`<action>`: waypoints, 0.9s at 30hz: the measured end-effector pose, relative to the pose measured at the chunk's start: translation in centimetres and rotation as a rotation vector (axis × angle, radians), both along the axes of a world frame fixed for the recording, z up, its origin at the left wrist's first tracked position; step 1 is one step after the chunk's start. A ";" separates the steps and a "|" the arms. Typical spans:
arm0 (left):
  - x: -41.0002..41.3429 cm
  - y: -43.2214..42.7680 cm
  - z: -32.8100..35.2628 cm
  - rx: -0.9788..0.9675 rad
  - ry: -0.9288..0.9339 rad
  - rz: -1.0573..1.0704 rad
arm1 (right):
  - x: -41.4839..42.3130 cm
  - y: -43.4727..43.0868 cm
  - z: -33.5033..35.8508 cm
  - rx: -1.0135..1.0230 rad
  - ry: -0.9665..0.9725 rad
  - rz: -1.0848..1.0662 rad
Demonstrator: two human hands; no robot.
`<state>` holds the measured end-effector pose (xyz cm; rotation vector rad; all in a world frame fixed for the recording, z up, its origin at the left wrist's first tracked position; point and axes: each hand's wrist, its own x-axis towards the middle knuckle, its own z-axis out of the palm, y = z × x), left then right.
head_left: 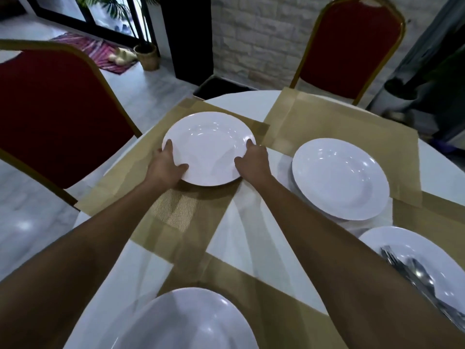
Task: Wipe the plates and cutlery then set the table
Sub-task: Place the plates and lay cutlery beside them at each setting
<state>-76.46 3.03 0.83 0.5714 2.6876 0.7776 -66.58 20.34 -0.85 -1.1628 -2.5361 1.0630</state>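
1. Head view, the hands: the left hand (167, 165) and the right hand (254, 159) grip a glossy white round plate (208, 147) at opposite sides of its near rim. On each hand the thumb lies on top of the rim and the forefinger is spread away from it along the edge. The other fingers are hidden under the plate.
2. Head view, the plate: it sits over a tan woven rectangular placemat (176, 210) at the left side of a round table with a white cloth (239, 222). A shadow shows under its near edge. Whether it rests on the mat or hangs just above it cannot be told.
3. Head view, the rest of the table: to the right, a stack of white plates (339, 177) stands near a second tan placemat (314, 114). At the lower right, a white plate (402, 245) carries steel cutlery (415, 270), with fork tines visible. Another white plate (186, 321) lies at the near edge.
4. Head view, around the table: a red chair with a gold frame (50, 109) stands on the left, and a second red chair (352, 46) stands at the far side.
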 end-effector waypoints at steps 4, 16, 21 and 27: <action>-3.0 1.4 -0.5 -0.004 0.024 0.009 | -2.7 1.6 -0.5 -0.062 0.039 0.022; -2.4 4.8 -1.0 0.032 0.293 -0.007 | -0.5 4.3 1.1 0.065 0.004 0.087; 5.1 11.9 0.3 0.200 0.366 -0.351 | 8.6 9.7 3.8 0.333 -0.131 -0.055; 13.1 17.6 -0.6 0.009 0.021 -0.536 | 18.4 14.6 1.5 0.420 -0.490 -0.314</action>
